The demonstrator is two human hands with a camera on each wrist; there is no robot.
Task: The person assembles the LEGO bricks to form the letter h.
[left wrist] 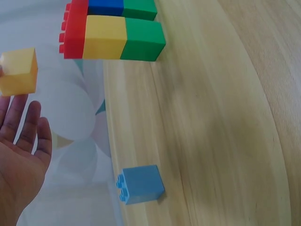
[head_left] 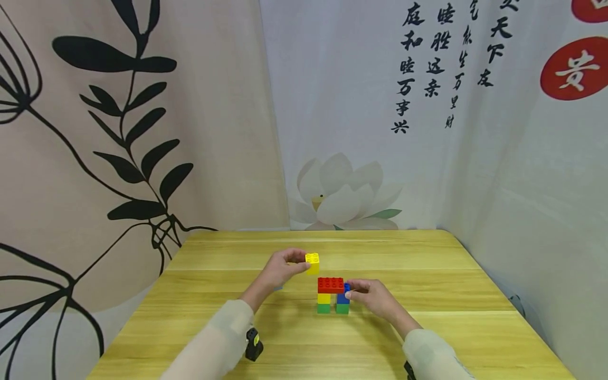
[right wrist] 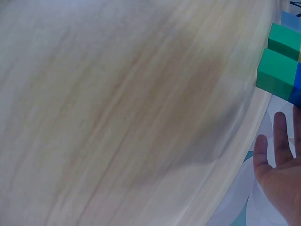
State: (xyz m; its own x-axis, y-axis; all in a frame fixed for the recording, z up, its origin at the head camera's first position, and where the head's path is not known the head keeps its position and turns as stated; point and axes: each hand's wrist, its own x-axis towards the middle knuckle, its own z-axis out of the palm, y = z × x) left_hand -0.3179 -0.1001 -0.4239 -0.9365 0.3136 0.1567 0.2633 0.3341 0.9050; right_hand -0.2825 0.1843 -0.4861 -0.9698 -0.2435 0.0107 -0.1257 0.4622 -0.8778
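Left arm: reaches forward from the lower left in a pale sleeve, wrist raised above the table [head_left: 427, 258].
Left hand [head_left: 283, 268]: thumb and forefinger pinch the raised yellow block [head_left: 312, 264], the other fingers loosely extended beneath it.
Raised yellow block: in the air, studs up, just left of and apart from the red block [head_left: 330, 285].
Right arm: angles in from the lower right, hand low beside the structure.
Right hand [head_left: 375, 297]: thumb and forefinger seem to pinch the blue block [head_left: 343, 298], though the contact is partly hidden; other fingers extended.
Structure: red block bridging two columns, lower yellow block [head_left: 324, 298] on green left, blue on green right.
Light blue block [left wrist: 142, 184]: on the table, left of the structure.
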